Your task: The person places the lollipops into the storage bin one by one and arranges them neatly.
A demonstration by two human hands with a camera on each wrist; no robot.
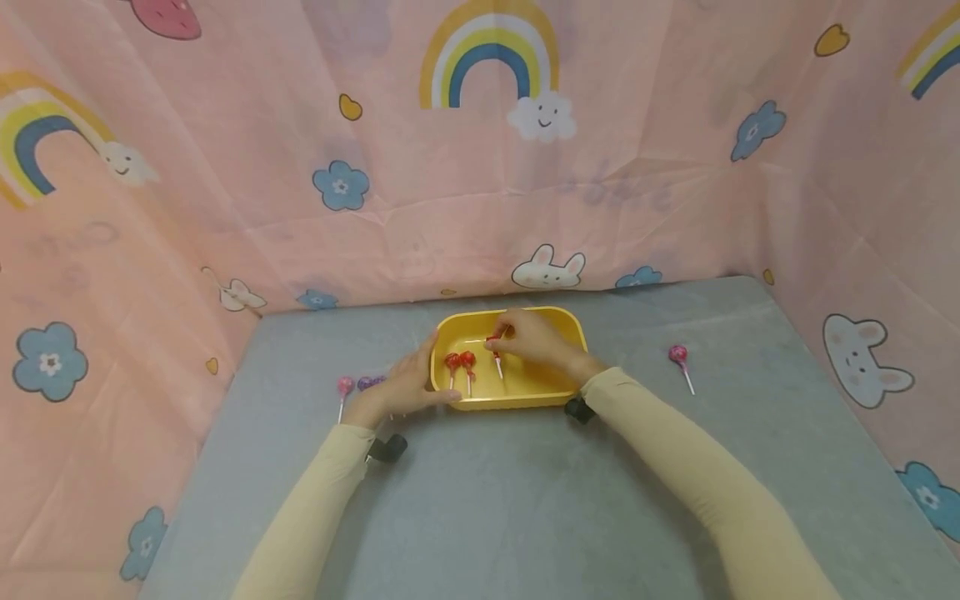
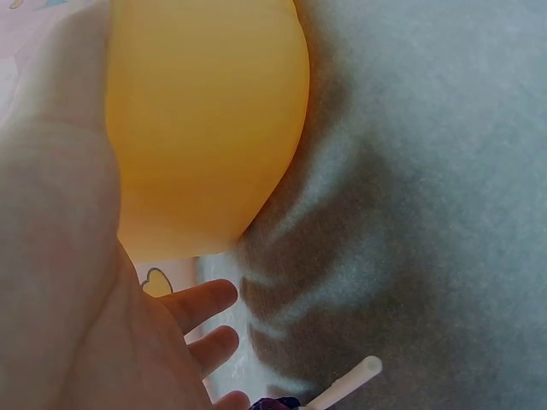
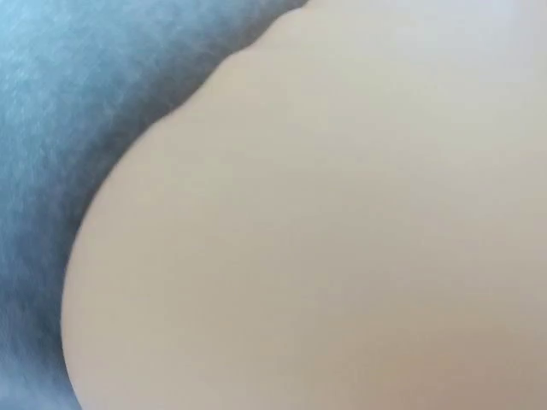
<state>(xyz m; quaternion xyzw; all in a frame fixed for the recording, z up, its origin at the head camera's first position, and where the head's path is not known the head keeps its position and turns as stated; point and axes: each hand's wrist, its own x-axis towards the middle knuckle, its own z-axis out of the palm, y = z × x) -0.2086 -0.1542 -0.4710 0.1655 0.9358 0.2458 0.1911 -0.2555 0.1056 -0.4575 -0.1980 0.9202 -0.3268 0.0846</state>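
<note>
A yellow plastic bin point(image 1: 517, 402) stands near the back of the table. Inside its left part lie two red-wrapped lollipops point(image 1: 468, 359), sticks toward me. My right hand point(image 1: 534, 337) reaches over the bin and pinches another red lollipop point(image 1: 494, 343) by its head, its white stick pointing down. Against the bin's left side rests my left hand point(image 1: 405, 383), thumb along the near rim, fingers extended. In the left wrist view, fingers point(image 2: 209, 303) stretch past the bin's outer wall point(image 2: 209, 111). The right wrist view is filled by a blurred pale surface.
Left of the bin lie a pink lollipop point(image 1: 345, 386) and purple-wrapped candy point(image 1: 367, 382), partly hidden by my left hand. A pink-purple lollipop point(image 1: 678, 354) lies to the right. A patterned pink cloth point(image 1: 465, 183) hangs behind the grey tabletop point(image 1: 480, 500).
</note>
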